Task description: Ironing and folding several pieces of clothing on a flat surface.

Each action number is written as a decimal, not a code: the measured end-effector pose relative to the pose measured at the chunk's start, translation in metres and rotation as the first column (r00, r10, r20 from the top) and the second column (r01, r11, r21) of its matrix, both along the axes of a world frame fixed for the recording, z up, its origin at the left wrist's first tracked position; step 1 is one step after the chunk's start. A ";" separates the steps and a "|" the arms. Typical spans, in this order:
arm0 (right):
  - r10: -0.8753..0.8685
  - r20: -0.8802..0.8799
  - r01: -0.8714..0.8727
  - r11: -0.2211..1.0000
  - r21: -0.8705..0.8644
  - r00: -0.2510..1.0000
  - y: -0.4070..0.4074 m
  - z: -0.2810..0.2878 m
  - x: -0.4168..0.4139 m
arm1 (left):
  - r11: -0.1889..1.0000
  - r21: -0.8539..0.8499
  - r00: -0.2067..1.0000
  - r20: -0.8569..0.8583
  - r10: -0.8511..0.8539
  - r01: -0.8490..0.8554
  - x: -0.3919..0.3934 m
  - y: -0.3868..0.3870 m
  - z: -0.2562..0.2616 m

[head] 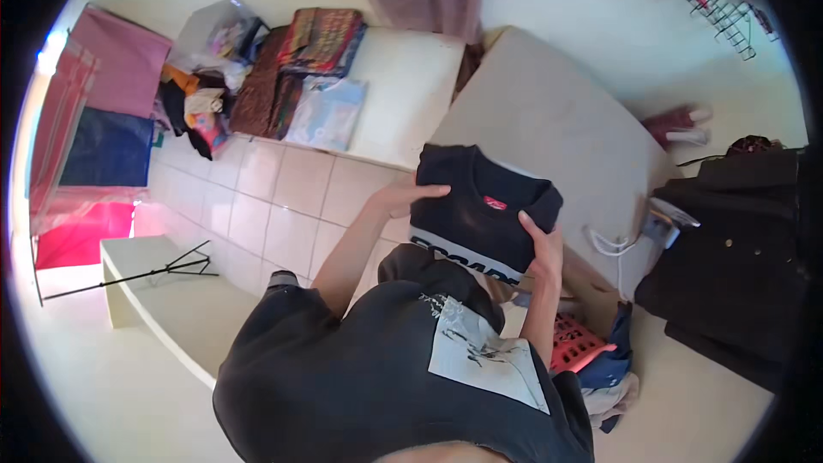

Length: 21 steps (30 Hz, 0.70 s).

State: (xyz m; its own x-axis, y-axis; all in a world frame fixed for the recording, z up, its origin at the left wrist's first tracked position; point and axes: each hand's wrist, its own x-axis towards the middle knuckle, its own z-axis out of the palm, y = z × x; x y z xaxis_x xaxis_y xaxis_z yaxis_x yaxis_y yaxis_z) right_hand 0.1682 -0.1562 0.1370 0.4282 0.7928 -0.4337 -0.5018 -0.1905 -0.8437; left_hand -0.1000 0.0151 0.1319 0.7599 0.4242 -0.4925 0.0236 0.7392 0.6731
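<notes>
Between my two hands I hold a folded black T-shirt (pixel 476 218), its round neckline facing away from me and a red label inside the collar. A grey band with dark printed letters crosses its chest. My left hand (pixel 408 196) grips the left edge, thumb on top of the cloth. On the opposite edge, my right hand (pixel 545 245) has its thumb pressed near the shoulder and its fingers mostly hidden beneath. The shirt hangs in the air before my chest, over the near end of a grey padded board (pixel 546 103).
A clothes iron (pixel 665 222) with a white cord stands right of the board, beside dark garments (pixel 720 257). Folded clothes (pixel 325 106) lie on a white table (pixel 405 77). A red plastic basket (pixel 575 341) sits low right; a black tripod stand (pixel 161 270) lies across a pale bench (pixel 186 302).
</notes>
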 end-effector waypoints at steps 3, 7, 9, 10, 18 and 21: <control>0.093 0.169 -0.072 0.990 -0.124 0.981 -0.006 -0.045 -0.043 | 0.988 0.064 0.990 -0.032 0.140 -0.138 -0.049 -0.050 -0.020; 0.194 0.104 -0.176 0.971 -0.159 0.975 0.003 -0.042 -0.084 | 0.974 0.012 0.971 -0.075 0.228 -0.227 -0.099 -0.062 -0.018; 0.251 0.070 -0.238 0.959 -0.150 0.965 0.017 -0.024 -0.102 | 0.963 0.020 0.961 -0.067 0.269 -0.269 -0.118 -0.054 -0.012; 0.186 0.033 -0.182 0.977 -0.110 0.982 0.024 -0.011 -0.115 | 0.963 0.019 0.961 -0.064 0.270 -0.269 -0.127 -0.050 -0.003; 0.375 0.151 -0.373 0.927 -0.047 0.915 0.042 -0.073 -0.222 | 0.986 -0.126 0.984 -0.154 0.092 -0.112 -0.227 -0.008 -0.046; 0.369 -0.039 -0.371 0.926 -0.072 0.929 0.069 -0.076 -0.273 | 0.975 -0.026 0.955 -0.207 0.211 -0.220 -0.282 0.019 -0.082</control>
